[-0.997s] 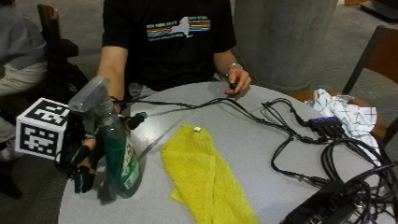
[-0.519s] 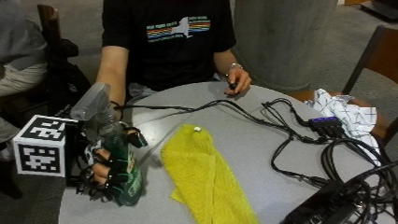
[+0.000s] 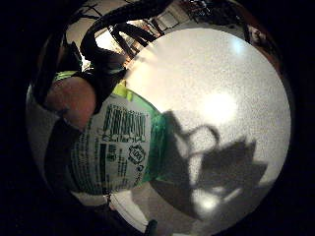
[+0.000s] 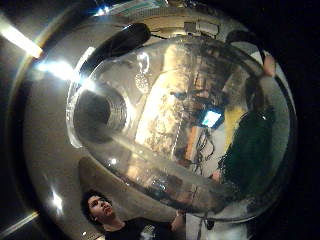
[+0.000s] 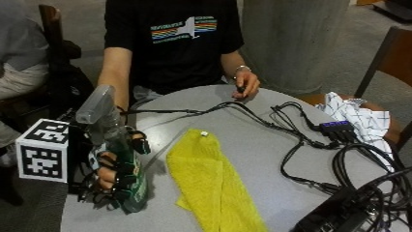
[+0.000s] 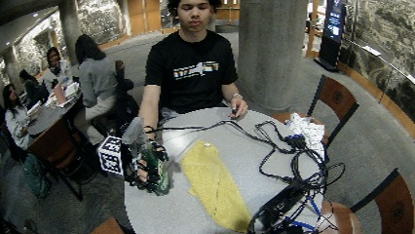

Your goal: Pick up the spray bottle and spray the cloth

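spray bottle (image 5: pixel 119 159): green, grey trigger head, labelled | grip (image 5: pixel 116 169) curled round it | tilted off upright since 1.0 s ago, beside yellow cloth (image 5: pixel 209 183)

Green bottle (image 5: pixel 132 186) with grey sprayer, yellow cloth (image 5: pixel 209 186), black glove (image 5: pixel 116 166), grey speckled table (image 5: pixel 257 150), white checked rag (image 5: pixel 357 113).

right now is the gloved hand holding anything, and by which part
Yes: the gloved right hand grips the green spray bottle around its body, below the grey trigger head, fingers curled round it, beside the yellow cloth.
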